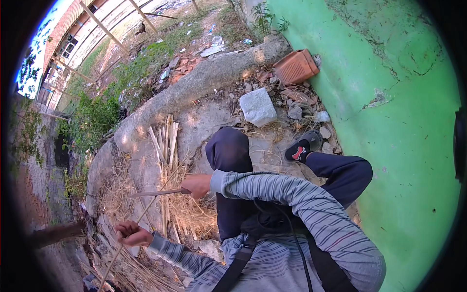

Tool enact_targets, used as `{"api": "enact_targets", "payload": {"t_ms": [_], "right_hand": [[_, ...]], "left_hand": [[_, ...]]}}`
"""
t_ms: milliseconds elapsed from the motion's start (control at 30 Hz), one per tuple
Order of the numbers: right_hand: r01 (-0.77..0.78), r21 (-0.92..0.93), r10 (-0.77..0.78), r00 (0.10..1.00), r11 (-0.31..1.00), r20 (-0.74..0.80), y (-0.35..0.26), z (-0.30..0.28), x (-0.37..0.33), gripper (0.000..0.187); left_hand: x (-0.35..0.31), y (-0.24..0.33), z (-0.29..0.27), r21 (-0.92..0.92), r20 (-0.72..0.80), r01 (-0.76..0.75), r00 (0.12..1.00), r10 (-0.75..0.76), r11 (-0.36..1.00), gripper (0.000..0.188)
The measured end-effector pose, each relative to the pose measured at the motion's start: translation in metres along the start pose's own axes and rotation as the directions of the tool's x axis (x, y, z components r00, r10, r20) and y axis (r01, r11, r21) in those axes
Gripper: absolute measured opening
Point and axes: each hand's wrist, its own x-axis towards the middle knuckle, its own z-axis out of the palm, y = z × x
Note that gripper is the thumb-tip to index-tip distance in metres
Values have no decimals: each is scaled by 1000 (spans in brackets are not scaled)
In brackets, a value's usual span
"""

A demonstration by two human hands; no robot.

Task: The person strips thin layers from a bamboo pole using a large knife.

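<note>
My left hand (133, 233) is closed around a long thin strip of what looks like bamboo (145, 212). The strip runs slantwise from the lower left up past my right hand. In my right hand (196, 185) is a knife (156, 193), its blade pointing left and crossing the strip, apparently against it. Beneath the blade, curly pale shavings (194, 212) cover the ground beside my leg. A bundle of split pale strips (168, 141) lies just beyond the knife.
A white stone block (258, 107) and an orange hollow brick (296, 67) lie ahead, amid rubble. A green wall (389, 146) rises on the right. A low curved concrete ledge (185, 92) runs behind the strips. More thin strips (134, 272) lie at lower left.
</note>
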Motion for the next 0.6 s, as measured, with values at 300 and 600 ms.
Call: {"api": "enact_targets", "payload": {"t_ms": [300,600], "right_hand": [[-30,31,29,998,999,54,15,-4,-16,12],[-15,14,13,994,1000,109,21,-7,-7,12]], "left_hand": [[-8,-7,11,-48,50,44,998,-42,998,35],[-1,-9,3,-45,58,56,997,-53,997,36]]}}
